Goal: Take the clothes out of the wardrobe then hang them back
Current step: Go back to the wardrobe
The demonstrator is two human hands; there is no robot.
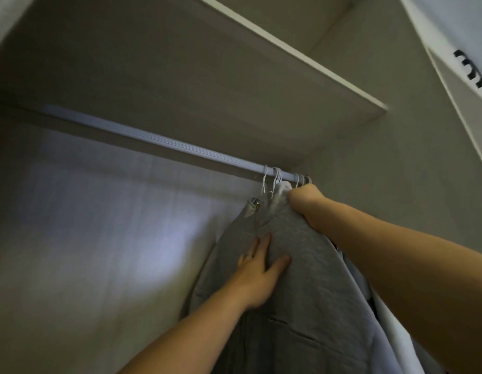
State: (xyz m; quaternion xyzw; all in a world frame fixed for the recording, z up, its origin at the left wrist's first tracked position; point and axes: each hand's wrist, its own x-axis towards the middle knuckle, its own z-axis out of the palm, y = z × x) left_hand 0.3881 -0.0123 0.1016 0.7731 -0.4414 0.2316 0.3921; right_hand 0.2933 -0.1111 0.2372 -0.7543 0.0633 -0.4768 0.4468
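A grey garment (302, 279) hangs on a white hanger from the wardrobe rail (142, 136), at the rail's right end. Several white hanger hooks (277, 178) crowd there together. My left hand (258, 276) lies flat on the grey fabric with its fingers spread. My right hand (306, 199) is closed at the top of the garment just under the hooks, gripping the hanger's neck; its fingers are hidden behind the fabric. More clothes (391, 333), pale and dark, hang behind the grey one at the lower right.
A shelf (288, 55) runs just above the rail. The wardrobe's back wall (99, 225) is bare on the left, and the rail's left stretch carries nothing. An open door (456, 36) with a dark handle (469, 68) stands at the upper right.
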